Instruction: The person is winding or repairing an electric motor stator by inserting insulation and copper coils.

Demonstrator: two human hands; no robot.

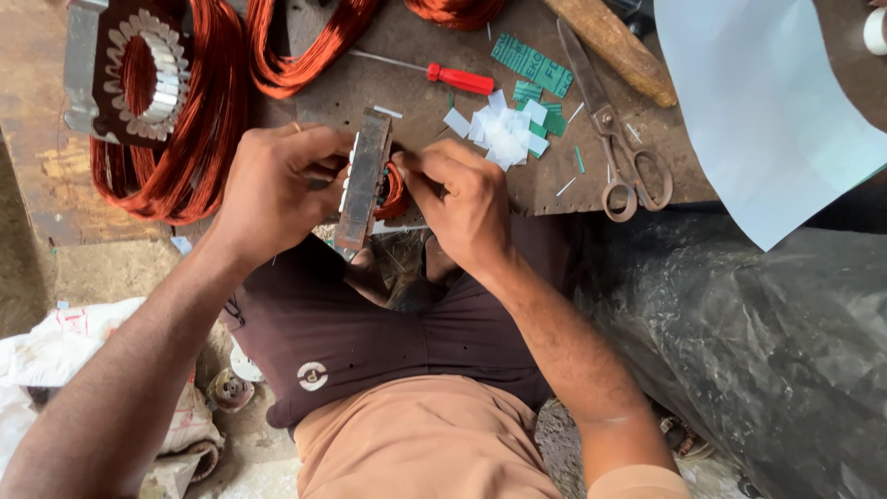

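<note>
Motor stator core (pixel 363 180): flat stack of grey-brown steel laminations, seen edge-on, held upright w/ slight tilt, long axis approx. 12–6 o'clock, at bench edge. Copper winding (pixel 395 191) is seen bulging from its 3 o'clock face; white insulation strips protrude at 9 o'clock side.

Copper-orange wire coils (pixel 185 139) are glowing against a dull brown surface (pixel 407 83), with a grey-brown metal stator core (pixel 363 180) at centre. At one o'clock, white and green paper slips (pixel 506 129) are lying beside a red-handled screwdriver (pixel 459 79) and rusty tan scissors (pixel 614 139); at two o'clock, a pale blue-white sheet (pixel 767 111) is showing.
</note>
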